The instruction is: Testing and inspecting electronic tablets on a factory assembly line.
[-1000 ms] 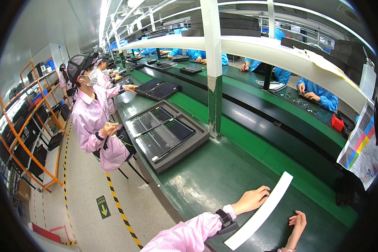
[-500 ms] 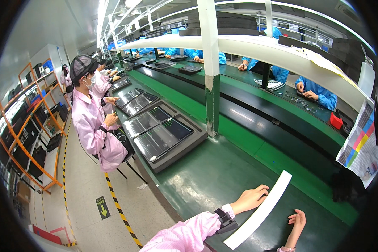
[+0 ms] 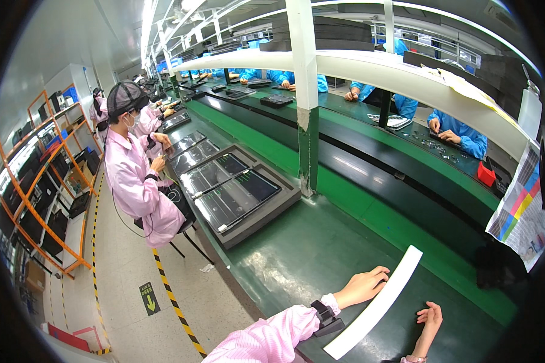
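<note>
On the green bench lies a long, flat white strip, slanting between my two hands. My left hand rests palm down just left of it, fingers stretched out, their tips close to the strip's edge; whether they touch it I cannot tell. A black band circles that wrist over the pink striped sleeve. My right hand lies on the bench to the right of the strip, its fingers loosely bent and nothing visible in it.
Left of the white-and-green post, a dark tray holds black glossy panels. A co-worker in pink sits beyond it. The dark conveyor runs behind the bench. Above it hangs a white rail. Printed sheets hang at right.
My hands and the white strip stay in place. The seated co-worker's head has tipped forward and to the right, and that person's hands have shifted slightly.
</note>
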